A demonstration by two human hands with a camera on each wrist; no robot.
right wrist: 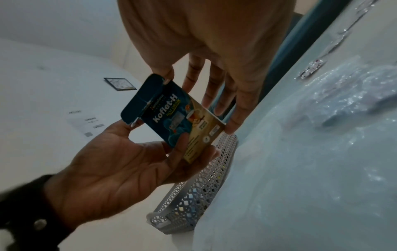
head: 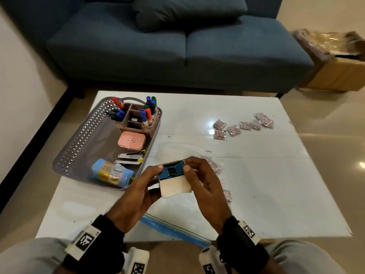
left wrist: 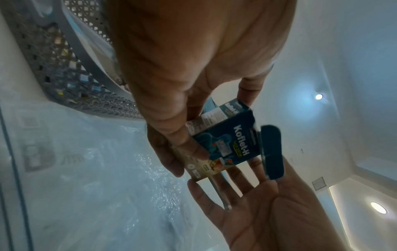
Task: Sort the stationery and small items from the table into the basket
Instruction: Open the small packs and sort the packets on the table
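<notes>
The small blue-and-cream cardboard carton [head: 173,179], flaps open, is pinched by left hand [head: 136,192] and right hand [head: 205,186]; tilted, contents could be spilled.

The small carton [head: 173,180] between the hands looks like thin printed cardboard, glossy blue outside and plain matt inside its open flap. The table [head: 256,175] top is smooth and glossy, throwing back lamp glare. At ten o'clock on it, the basket [head: 79,139] is matt grey perforated plastic. The sachets [head: 245,125] at two o'clock look like crinkled shiny foil. The sofa [head: 158,46] is matt woven cloth.
</notes>
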